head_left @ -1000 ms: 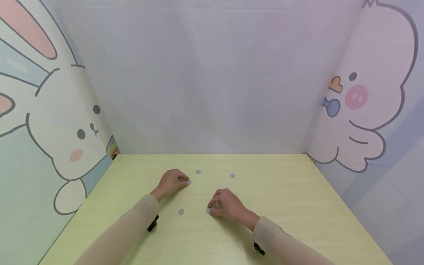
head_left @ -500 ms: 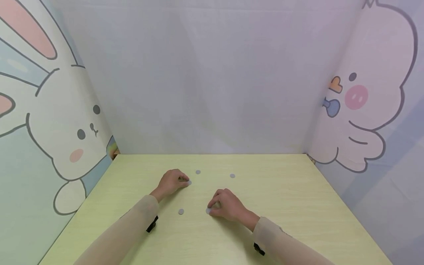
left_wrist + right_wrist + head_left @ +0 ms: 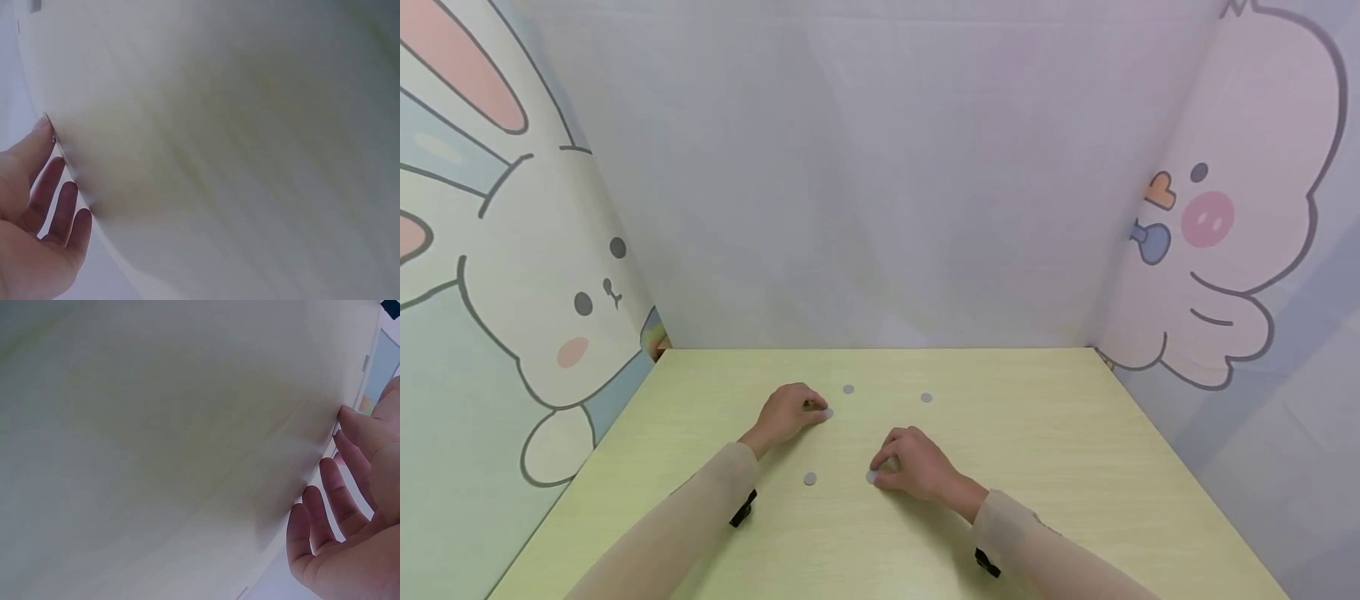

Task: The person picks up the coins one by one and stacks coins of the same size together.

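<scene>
Grey discs (image 3: 810, 478), five in all, lie on the worktop (image 3: 1037, 450). The left hand (image 3: 785, 412) pinches one disc (image 3: 830, 413) between thumb and forefinger, nearer the left edge than the right. The right hand (image 3: 916, 467) pinches another disc (image 3: 871, 477), farther from the far edge. Two loose discs (image 3: 927, 397) lie closest to that far edge; the fifth sits beside the right hand's, toward the left edge.

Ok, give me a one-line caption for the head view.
Left hand and right hand each pinch a gray disc on the pale yellow table, with three more discs lying apart.
</scene>
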The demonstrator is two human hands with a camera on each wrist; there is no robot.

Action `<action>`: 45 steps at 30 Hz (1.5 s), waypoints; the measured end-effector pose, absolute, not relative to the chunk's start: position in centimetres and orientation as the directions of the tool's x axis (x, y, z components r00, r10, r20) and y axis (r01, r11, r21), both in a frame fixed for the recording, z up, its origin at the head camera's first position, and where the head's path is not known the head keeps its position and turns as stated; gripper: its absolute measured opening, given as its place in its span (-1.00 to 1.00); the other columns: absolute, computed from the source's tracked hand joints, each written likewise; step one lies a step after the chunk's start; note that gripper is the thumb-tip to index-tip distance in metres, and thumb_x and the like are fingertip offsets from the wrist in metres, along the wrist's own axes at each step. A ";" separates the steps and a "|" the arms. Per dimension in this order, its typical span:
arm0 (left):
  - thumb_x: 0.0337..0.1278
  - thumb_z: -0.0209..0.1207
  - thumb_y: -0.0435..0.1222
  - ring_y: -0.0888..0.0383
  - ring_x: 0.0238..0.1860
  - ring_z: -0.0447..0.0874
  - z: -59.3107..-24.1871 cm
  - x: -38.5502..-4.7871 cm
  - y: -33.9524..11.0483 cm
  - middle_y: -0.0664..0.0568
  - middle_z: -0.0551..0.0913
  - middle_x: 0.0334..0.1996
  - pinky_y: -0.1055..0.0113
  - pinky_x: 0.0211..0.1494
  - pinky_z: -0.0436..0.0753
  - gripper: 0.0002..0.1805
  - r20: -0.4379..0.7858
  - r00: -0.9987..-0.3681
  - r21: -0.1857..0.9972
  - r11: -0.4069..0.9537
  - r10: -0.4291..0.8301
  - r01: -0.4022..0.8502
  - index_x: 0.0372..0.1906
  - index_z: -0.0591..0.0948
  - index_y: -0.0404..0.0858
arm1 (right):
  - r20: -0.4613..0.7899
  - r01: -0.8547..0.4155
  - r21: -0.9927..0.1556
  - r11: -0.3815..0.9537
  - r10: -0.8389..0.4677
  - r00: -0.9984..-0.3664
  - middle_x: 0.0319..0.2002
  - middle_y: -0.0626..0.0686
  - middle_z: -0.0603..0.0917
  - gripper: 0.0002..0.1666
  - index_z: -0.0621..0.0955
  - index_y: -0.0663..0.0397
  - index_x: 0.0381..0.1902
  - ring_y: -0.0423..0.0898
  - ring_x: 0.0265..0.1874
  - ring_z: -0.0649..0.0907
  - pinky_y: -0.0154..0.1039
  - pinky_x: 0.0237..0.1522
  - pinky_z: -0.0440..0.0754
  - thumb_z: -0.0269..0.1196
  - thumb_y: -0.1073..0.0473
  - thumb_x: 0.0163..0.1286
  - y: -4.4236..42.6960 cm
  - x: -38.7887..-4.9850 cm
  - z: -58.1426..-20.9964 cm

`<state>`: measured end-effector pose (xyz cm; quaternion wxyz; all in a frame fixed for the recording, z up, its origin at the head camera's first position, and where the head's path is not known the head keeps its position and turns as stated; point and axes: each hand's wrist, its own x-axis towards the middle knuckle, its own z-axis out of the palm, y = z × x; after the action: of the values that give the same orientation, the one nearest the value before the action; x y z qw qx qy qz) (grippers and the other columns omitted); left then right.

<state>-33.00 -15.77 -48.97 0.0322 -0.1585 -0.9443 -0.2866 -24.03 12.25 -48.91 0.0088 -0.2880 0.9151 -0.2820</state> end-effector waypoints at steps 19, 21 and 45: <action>0.25 0.50 -0.19 0.06 -0.07 0.71 -48.5 -32.3 -16.2 0.09 0.80 -0.15 0.02 0.13 0.64 -0.86 0.137 -0.945 0.542 0.776 0.298 0.323 -0.14 0.86 -0.10 | 0.160 -0.528 -0.525 0.667 -0.532 -0.832 -0.21 -0.17 0.70 -0.91 0.88 -0.16 -0.24 -0.18 -0.13 0.55 -0.25 -0.05 0.56 0.58 0.09 0.29 12.3 -24.3 -49.1; 0.25 0.50 -0.19 0.06 -0.05 0.71 -48.4 -32.1 -16.1 0.10 0.80 -0.14 0.01 0.15 0.64 -0.86 0.137 -0.945 0.550 0.771 0.297 0.322 -0.14 0.86 -0.09 | 0.161 -0.529 -0.525 0.666 -0.533 -0.831 -0.21 -0.17 0.70 -0.91 0.88 -0.15 -0.23 -0.18 -0.13 0.55 -0.25 -0.05 0.55 0.58 0.09 0.29 12.2 -24.3 -49.1; 0.22 0.52 -0.19 0.06 0.00 0.73 -48.2 -30.1 -15.7 0.22 0.80 -0.19 -0.03 0.21 0.63 -0.90 0.170 -0.930 0.543 0.757 0.325 0.363 -0.18 0.86 -0.01 | 0.149 -0.515 -0.536 0.669 -0.525 -0.838 -0.21 -0.16 0.71 -0.90 0.88 -0.12 -0.24 -0.16 -0.13 0.55 -0.25 -0.05 0.55 0.58 0.09 0.29 12.2 -24.1 -48.9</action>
<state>-30.10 -15.68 -48.18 0.0325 -0.1836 -0.9368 -0.2960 -24.09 12.20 -48.92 0.0090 -0.2847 0.9136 -0.2903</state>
